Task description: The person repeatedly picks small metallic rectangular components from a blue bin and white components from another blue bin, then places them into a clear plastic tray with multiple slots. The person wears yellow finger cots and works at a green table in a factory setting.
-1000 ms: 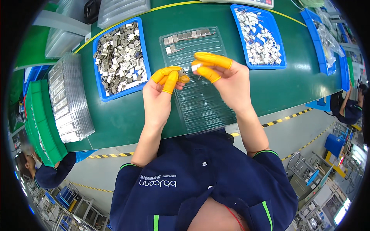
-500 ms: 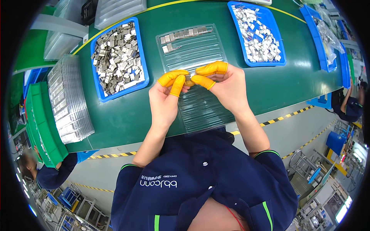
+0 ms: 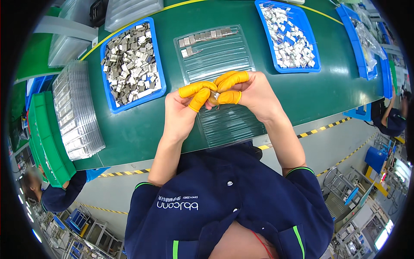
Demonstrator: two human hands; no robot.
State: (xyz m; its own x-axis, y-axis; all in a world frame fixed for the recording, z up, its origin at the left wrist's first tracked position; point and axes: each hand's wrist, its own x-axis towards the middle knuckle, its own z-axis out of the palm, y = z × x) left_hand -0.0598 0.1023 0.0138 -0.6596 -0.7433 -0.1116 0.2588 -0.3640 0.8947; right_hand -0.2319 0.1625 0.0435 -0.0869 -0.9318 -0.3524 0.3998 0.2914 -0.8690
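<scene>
Yellow finger covers sit on the fingertips of both my hands, which meet over a clear ribbed plastic tray (image 3: 220, 64). My left hand (image 3: 187, 103) and my right hand (image 3: 252, 93) pinch a small whitish connector piece (image 3: 216, 95) between them. Fingers hide most of it, and a thin dark end pokes out below. In the tray's far grooves lies a row of small silvery connectors (image 3: 207, 37), with a shorter group (image 3: 189, 52) nearer me. The tray's near part extends under my hands.
To the left, a blue bin (image 3: 161, 77) holds many grey and white metal pieces; another blue bin (image 3: 317, 60) at right holds white wired pieces. Stacked clear trays (image 3: 79, 112) and a green crate (image 3: 47, 138) stand far left. Co-workers (image 3: 64, 190) (image 3: 392, 116) are at both sides.
My fingers have drawn closer together around the small piece and lowered slightly. My right fingers have curled in, and a thin dark end now shows beneath them.
</scene>
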